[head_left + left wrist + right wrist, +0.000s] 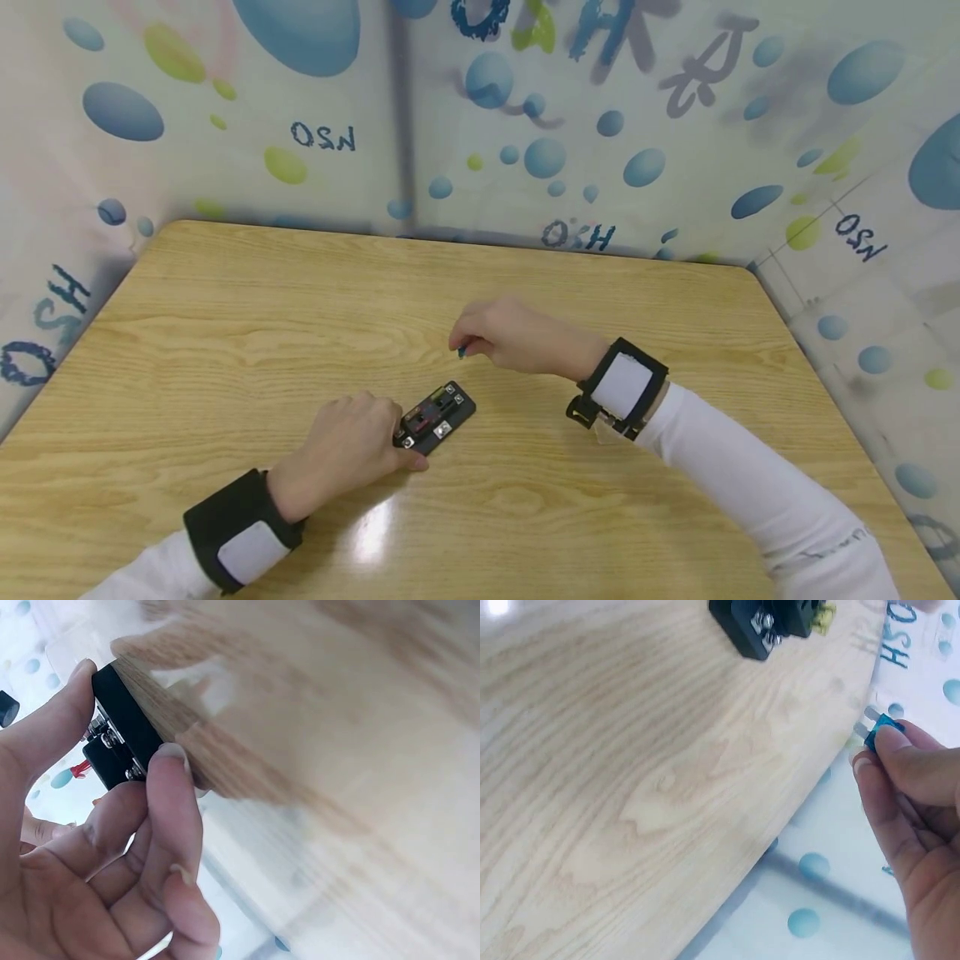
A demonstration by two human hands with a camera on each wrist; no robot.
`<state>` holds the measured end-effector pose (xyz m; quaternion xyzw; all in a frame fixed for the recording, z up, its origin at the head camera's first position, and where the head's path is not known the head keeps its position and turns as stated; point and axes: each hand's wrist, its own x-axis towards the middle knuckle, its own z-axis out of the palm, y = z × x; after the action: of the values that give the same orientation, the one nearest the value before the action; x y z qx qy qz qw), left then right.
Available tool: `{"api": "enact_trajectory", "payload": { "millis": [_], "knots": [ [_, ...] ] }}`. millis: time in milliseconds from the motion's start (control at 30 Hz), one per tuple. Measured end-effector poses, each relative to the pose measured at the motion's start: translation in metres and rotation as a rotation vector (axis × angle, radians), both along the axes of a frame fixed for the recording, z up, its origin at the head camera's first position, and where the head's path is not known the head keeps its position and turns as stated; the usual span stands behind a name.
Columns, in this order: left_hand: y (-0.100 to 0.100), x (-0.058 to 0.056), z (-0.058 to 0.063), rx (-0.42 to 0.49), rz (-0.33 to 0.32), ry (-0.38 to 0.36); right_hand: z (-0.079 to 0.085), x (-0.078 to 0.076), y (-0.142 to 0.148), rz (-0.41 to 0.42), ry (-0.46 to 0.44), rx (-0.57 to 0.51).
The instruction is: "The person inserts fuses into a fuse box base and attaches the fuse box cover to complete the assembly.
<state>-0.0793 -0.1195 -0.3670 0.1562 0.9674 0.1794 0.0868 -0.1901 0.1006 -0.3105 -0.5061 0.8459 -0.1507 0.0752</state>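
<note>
A black fuse block (455, 398) with metal screw terminals lies at the middle of the table. My left hand (348, 442) holds its near-left end between thumb and fingers, as the left wrist view shows on the block's black edge (124, 712). A red piece (80, 770) juts from the block there, and a yellow piece (823, 619) shows on it in the right wrist view. Beyond the block and to its right, my right hand (517, 337) pinches a small blue blade fuse (885, 727) between thumb and fingertips. Two metal prongs of the fuse point away from the fingers.
The light wooden table (300, 308) runs to a patterned wall sheet (420, 158) at the back and sides. A small pale item (609, 434) lies on the table, partly hidden below the right wrist strap (622, 387).
</note>
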Motion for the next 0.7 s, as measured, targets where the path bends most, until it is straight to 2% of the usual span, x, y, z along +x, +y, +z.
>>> {"api": "enact_trajectory", "payload": {
  "millis": [267, 700],
  "knots": [
    [-0.001, 0.000, -0.001, 0.009, -0.003, 0.011, -0.007, 0.009, -0.013, 0.064, -0.011, 0.004],
    [-0.001, -0.001, -0.001, 0.015, -0.002, 0.005, -0.018, 0.022, -0.024, 0.071, -0.056, 0.145]
  ]
}}
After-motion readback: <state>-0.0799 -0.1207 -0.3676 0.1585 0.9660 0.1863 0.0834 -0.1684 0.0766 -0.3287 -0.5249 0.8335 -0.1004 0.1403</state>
